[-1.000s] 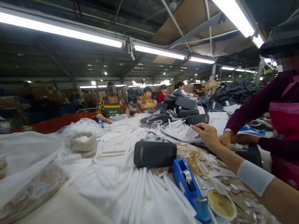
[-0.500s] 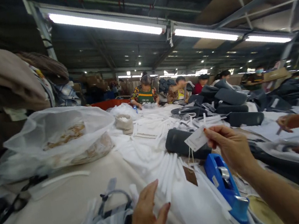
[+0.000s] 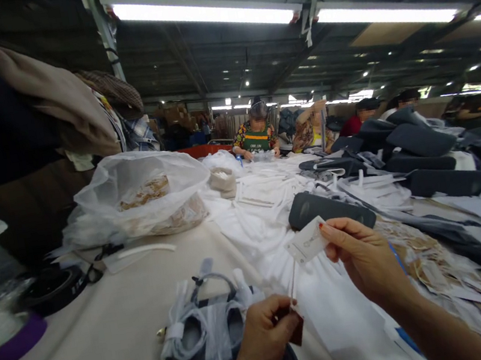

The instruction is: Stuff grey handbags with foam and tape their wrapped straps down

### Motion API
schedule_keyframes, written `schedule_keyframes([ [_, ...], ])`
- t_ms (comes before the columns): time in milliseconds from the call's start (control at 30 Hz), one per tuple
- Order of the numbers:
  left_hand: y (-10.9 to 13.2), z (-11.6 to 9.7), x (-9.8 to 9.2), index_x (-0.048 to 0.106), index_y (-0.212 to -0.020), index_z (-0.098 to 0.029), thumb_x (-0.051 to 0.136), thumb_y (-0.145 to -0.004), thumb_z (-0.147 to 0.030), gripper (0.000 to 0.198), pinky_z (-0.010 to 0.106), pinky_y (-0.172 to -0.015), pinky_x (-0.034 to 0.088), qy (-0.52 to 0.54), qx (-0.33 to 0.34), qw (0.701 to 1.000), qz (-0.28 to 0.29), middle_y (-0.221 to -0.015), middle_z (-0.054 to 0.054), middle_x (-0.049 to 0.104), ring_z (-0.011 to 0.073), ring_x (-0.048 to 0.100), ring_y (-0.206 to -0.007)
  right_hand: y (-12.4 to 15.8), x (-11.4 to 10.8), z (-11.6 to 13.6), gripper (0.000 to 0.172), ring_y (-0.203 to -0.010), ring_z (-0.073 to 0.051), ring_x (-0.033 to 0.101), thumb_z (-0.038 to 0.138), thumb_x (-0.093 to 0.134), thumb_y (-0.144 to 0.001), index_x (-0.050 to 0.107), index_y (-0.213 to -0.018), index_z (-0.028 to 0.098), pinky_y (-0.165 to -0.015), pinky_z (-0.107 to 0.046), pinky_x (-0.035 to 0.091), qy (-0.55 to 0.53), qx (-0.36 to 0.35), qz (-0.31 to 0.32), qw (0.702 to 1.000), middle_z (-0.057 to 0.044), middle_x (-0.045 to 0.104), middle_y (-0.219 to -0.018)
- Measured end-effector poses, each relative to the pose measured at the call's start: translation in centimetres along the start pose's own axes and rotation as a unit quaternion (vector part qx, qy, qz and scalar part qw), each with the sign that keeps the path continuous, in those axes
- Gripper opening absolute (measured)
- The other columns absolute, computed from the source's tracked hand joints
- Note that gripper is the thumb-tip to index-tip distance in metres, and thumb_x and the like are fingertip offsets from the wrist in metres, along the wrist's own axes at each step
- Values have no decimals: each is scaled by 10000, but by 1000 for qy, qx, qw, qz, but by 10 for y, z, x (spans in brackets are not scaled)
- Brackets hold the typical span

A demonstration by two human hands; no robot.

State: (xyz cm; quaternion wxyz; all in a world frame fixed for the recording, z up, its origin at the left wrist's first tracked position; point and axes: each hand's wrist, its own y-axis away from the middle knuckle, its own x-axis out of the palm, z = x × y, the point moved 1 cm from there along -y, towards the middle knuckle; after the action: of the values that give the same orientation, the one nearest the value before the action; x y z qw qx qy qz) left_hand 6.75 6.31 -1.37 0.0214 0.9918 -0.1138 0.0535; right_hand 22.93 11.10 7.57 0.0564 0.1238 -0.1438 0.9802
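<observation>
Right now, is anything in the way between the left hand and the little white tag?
Nothing visible blocks it. Only the string stretches between the left hand and the white tag, which the right hand pinches. The dark grey piece lies beyond, not between.

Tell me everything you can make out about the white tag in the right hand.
The white tag is a flat rectangle that looks like card, with faint dark print too blurred to read. The right hand pinches its right end, and it tilts with the left end lower. A pale string runs from its lower-left corner down to the left hand. In view, its top overlaps a dark grey padded piece.
</observation>
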Motion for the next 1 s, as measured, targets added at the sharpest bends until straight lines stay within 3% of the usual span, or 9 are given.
schedule_keyframes([
  [133, 7, -3, -5, 576, -965, -109, 721, -625, -362, 448, 280, -627, 427, 85, -33, 994, 58, -687, 22, 590, 148, 563, -622, 1, -2, 2, 300, -407, -66, 428, 396, 829, -526, 680, -646, 166, -418, -191, 305, -32, 25, -9, 999, 26, 537, -437],
  [300, 17, -8, -10, 512, -1160, -123, 790, -581, -443, 718, 260, -683, 403, 74, -13, 991, 114, -772, 22, 578, 131, 532, -707, 3, -8, -4, 312, -400, -68, 423, 402, 838, -510, 686, -643, 164, -400, -194, 301, -31, 35, -26, 999, 25, 527, -429],
  [433, 24, -12, -9, 569, -1095, -114, 586, -762, -576, 570, 256, -622, 405, 7, 27, 996, 81, -716, 28, 570, 128, 524, -641, 5, -13, -12, 341, -397, -58, 415, 402, 863, -446, 683, -611, 164, -378, -180, 301, -44, 70, -55, 995, 29, 514, -437],
  [533, 26, -15, -13, 608, -967, -119, 459, -844, -563, 485, 246, -574, 394, -40, 48, 997, 36, -659, 26, 568, 125, 516, -591, 8, -18, -19, 341, -407, -52, 414, 375, 876, -417, 682, -603, 165, -357, -178, 306, -63, 95, -79, 990, 26, 530, -512],
  [667, 29, -22, -20, 596, -921, -135, 475, -831, -435, 336, 248, -608, 404, -14, 24, 998, 63, -736, 41, 600, 138, 529, -650, 13, -23, -29, 316, -410, -50, 418, 326, 880, -419, 687, -611, 166, -339, -182, 314, -87, 125, -95, 984, 25, 537, -560],
  [767, 31, -25, -22, 595, -892, -141, 523, -677, -228, 242, 245, -640, 391, -51, 30, 994, 97, -771, 27, 591, 142, 512, -697, 15, -26, -33, 326, -408, -43, 418, 315, 887, -399, 689, -609, 162, -337, -176, 316, -97, 138, -102, 980, 23, 546, -578],
  [833, 32, -23, -21, 591, -843, -142, 479, -635, -184, 240, 240, -624, 377, -89, 35, 991, 91, -732, 14, 571, 137, 495, -676, 16, -27, -34, 335, -410, -39, 418, 315, 892, -392, 691, -614, 164, -343, -171, 320, -102, 142, -104, 979, 26, 546, -578],
  [1000, 31, -10, -17, 596, -799, -156, 418, -764, -210, 189, 235, -622, 377, -172, 63, 983, 34, -681, 14, 589, 134, 516, -649, 18, -28, -35, 332, -412, -34, 406, 308, 889, -397, 683, -610, 160, -345, -173, 314, -109, 147, -106, 977, 27, 545, -590],
])
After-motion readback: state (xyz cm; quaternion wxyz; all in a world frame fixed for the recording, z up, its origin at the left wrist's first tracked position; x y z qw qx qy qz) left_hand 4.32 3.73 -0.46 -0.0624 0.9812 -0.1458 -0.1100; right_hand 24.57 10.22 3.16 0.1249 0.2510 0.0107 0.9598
